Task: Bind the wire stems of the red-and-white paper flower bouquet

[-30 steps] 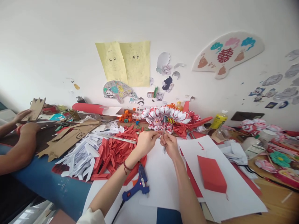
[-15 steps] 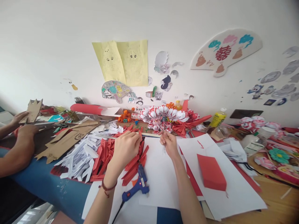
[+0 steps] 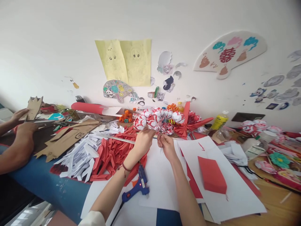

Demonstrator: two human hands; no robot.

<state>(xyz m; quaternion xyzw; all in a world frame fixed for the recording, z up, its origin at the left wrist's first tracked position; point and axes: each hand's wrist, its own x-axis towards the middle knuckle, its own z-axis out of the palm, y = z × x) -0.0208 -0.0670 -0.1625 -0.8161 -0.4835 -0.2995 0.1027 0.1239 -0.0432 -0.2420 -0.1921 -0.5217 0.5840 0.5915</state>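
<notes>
My left hand (image 3: 144, 140) is closed in a pinch just below the red-and-white paper flowers (image 3: 155, 119); what its fingertips hold, if anything, is hidden. Close beside it, my right hand (image 3: 167, 145) is closed on a bunch of thin dark wires, whose ends poke out below the fingers. The paper flowers form an arch right above both hands. Thin pale strips (image 3: 117, 137) run from the left toward my left wrist. Under my forearms lie white sheets (image 3: 162, 185) and a blue hot glue gun (image 3: 136, 188) with a small red light on.
Heaps of folded white paper strips (image 3: 81, 153) and red paper strips (image 3: 108, 157) lie left. A co-worker's hands (image 3: 25, 125) hold cut cardboard (image 3: 34, 108) at far left. On the right are a red paper stack (image 3: 213, 175), a yellow bottle (image 3: 219, 121) and a teal flower (image 3: 279, 160).
My left hand has moved right, close to my right hand. The pale piece that showed between the hands is now mostly covered. The flowers at the arch's left end sit lower and look larger.
</notes>
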